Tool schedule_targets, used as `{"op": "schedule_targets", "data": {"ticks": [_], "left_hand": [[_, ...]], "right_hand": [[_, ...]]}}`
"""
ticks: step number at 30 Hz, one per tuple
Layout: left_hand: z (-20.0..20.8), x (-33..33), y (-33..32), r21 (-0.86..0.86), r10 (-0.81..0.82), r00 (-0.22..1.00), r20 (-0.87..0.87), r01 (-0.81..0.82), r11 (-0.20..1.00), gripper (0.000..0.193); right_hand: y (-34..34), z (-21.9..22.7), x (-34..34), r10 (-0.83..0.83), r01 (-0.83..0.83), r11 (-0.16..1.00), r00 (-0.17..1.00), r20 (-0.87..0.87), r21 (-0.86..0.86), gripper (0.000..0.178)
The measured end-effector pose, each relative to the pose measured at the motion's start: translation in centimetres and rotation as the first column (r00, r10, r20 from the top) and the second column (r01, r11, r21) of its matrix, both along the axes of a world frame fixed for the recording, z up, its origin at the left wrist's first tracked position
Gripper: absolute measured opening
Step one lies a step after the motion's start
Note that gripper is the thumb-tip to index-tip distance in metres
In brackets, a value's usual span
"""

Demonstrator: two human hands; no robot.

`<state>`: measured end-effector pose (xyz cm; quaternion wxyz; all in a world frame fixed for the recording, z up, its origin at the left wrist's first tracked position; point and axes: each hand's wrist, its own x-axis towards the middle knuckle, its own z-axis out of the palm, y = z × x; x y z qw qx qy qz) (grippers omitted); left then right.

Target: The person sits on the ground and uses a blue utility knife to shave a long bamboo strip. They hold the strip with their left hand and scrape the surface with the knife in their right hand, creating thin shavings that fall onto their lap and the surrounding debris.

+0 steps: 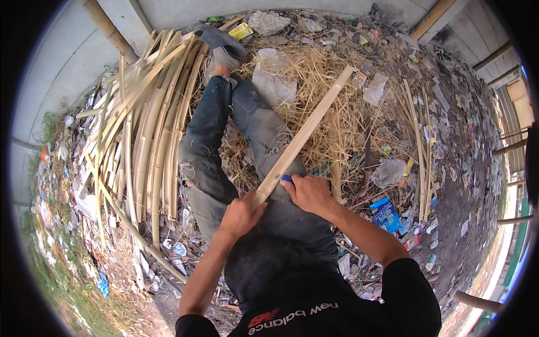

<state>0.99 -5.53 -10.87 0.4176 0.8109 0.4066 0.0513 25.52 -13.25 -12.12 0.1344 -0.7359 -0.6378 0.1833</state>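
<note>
A pale split bamboo strip [306, 130] slants up and to the right across my thighs, its far end over the shavings. My left hand [240, 216] is closed round its near end. Beside the strip, a little farther up, my right hand [310, 194] is closed with a small blue object [287, 178] at its thumb side, close to the strip's edge. Most of the blue object is hidden by the fingers, so its kind cannot be made out. The strip rests on or just above my dark, torn trousers [210, 146].
A large pile of split bamboo strips [151, 129] lies on the left. Curly bamboo shavings [320, 67] heap in front. More strips [418, 151] lie at right, beyond a blue packet [386, 214]. Litter covers the ground; a grey wall [62, 67] stands behind the pile.
</note>
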Motion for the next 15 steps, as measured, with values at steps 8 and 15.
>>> {"op": "schedule_targets", "data": {"ticks": [8, 15], "left_hand": [[4.0, -11.5, -5.3, 0.047, 0.043, 0.998, -0.045, -0.041, 0.998, 0.031], [5.3, -26.9, -10.7, -0.016, -0.001, 0.989, -0.148, -0.002, 1.0, 0.052]], "right_hand": [[1.9, 0.2, 1.5, -0.059, 0.058, 0.998, 0.998, -0.013, -0.026, 0.057], [2.1, -6.1, 22.8, -0.649, 0.656, 0.751, 0.755, 0.095, -0.075, 0.071]]}}
